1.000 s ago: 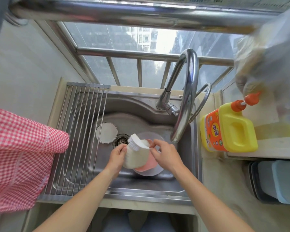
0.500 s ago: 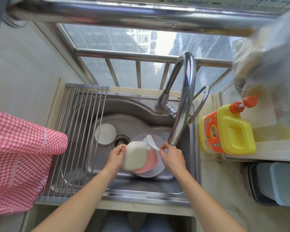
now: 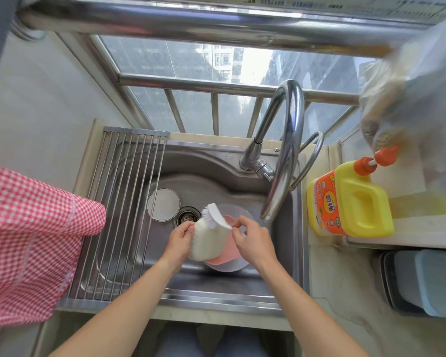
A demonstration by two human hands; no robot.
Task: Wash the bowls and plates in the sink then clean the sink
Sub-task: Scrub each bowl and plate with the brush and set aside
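Bowl [image 3: 208, 240], cream and turned on its side, sits in the left hand's [image 3: 178, 237] grip over the middle of the sink [image 3: 216, 166]. Right hand [image 3: 251, 239] pinches the handle of a white brush [image 3: 215, 219], bristles touching the bowl's far edge. Just beneath lie a pink dish [image 3: 223, 257] on a clear plate [image 3: 232, 266]. Left of the drain [image 3: 188, 217] rests a white lid [image 3: 164, 204]. Farther left, a rack [image 3: 119, 215] spans the basin beside a red checked cloth [image 3: 29, 243]. A yellow bottle [image 3: 350, 199] stands on the right surface [image 3: 422, 231], near the tap [image 3: 285, 150].
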